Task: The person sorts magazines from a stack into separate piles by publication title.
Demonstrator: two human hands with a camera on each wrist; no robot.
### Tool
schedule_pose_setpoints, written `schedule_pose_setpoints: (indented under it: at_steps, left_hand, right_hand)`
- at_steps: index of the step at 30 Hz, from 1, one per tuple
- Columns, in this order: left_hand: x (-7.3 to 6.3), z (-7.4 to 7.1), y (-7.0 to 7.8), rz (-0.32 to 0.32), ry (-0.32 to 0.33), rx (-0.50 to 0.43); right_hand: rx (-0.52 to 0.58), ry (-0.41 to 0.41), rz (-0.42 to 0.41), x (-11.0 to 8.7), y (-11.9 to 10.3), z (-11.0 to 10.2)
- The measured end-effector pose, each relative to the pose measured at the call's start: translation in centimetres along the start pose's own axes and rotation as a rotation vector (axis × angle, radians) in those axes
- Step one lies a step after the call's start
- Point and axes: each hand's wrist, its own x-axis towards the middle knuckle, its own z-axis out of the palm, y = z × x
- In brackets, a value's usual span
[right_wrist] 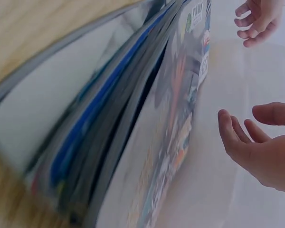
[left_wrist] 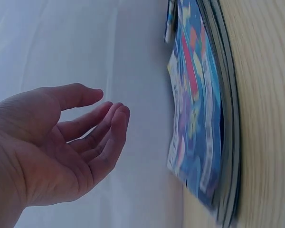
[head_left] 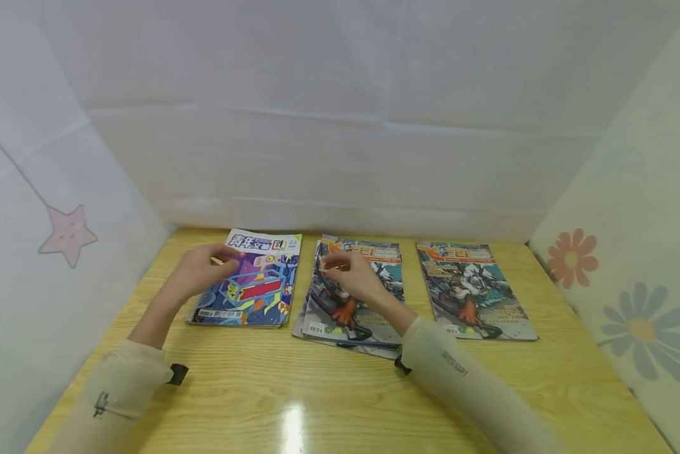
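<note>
Loosely curved and empty, the left hand (head_left: 201, 272) and right hand (head_left: 353, 274) overlap the purple magazine pile (head_left: 257, 292) and middle magazine stack (head_left: 340, 313) near the worktop (head_left: 249, 378)'s far edge in the head view, while wrist views show them clear of both.

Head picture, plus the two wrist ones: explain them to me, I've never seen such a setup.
No machine here, just a person's two bare hands: the left hand and the right hand. The wide picture comes from a camera worn on the head, looking forward and down. The others come from a camera on each wrist, so the scene looks tipped sideways; the right one shows both hands.

On the wooden table lie a purple-and-blue stack of magazines at left, a middle stack, and a magazine with a matching cover at right. Neither hand holds anything.
</note>
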Motion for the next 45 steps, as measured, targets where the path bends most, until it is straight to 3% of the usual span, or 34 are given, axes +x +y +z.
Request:
schedule_pose_setpoints:
  at_steps: [6, 11, 13, 18, 23, 28, 33, 38, 45]
  left_hand:
    - [-0.1, 2.9, 2.8, 0.076, -0.025, -0.025]
    - [0.1, 5.1, 4.3, 0.131, -0.053, 0.001]
    - [0.3, 6.0, 4.7, 0.127, -0.086, -0.037]
    - [1.2, 8.2, 5.8, 0.047, -0.161, -0.147]
    - [2.2, 9.8, 6.7, 0.015, -0.18, -0.21]
    - [3.0, 11.0, 6.8, -0.02, -0.192, -0.247]
    - [3.0, 12.2, 6.5, -0.077, -0.19, -0.253]
    - [3.1, 12.7, 6.8, -0.118, -0.191, -0.284]
    - [3.2, 13.0, 7.6, -0.169, -0.192, -0.346]
  right_hand:
    - [-0.033, 0.031, -0.021, -1.7, 0.7, -1.6]
    - [-0.054, 0.058, 0.001, -2.4, 2.1, -2.8]
    - [-0.06, 0.062, 0.012, -2.7, 2.7, -3.1]
    - [-0.096, 0.08, 0.038, -3.6, 4.1, -4.2]
    - [-0.124, 0.109, 0.063, -4.4, 4.6, -5.6]
    - [-0.148, 0.132, 0.067, -5.1, 4.8, -6.9]
    - [-0.166, 0.155, 0.13, -5.9, 5.5, -7.7]
    - [-0.197, 0.174, 0.179, -6.6, 6.1, -8.3]
    - [-0.173, 0.121, 0.252, -7.3, 6.7, -9.0]
